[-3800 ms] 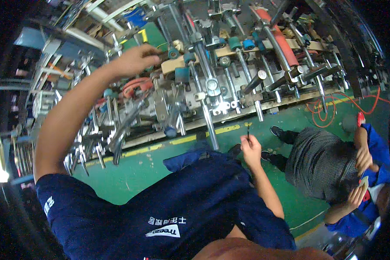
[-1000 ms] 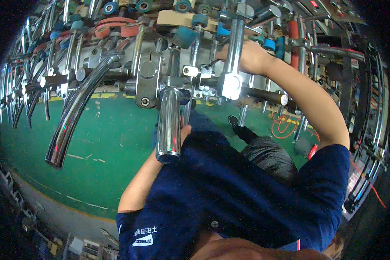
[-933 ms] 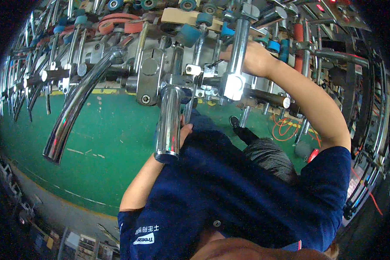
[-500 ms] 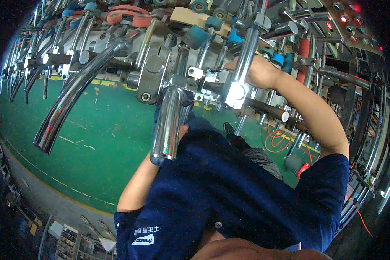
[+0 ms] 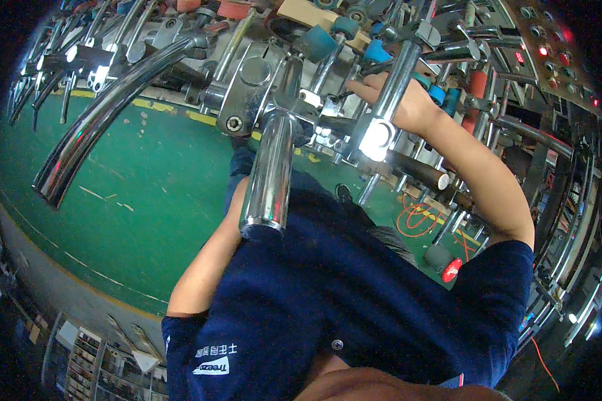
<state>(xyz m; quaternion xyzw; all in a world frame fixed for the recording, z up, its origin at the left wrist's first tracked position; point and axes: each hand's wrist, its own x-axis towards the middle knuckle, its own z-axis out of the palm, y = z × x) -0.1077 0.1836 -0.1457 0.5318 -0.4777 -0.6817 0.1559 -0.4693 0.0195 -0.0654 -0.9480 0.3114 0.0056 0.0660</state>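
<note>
Right fingers [image 5: 364, 85] still among clamps, chrome tube [image 5: 269, 175] nearer

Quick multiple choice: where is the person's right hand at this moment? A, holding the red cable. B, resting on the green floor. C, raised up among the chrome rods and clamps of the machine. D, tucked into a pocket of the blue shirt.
C: the right hand is up among the machine's metal parts, against a shiny chrome rod, well above the green floor; whether the hand grips anything cannot be told.
</note>
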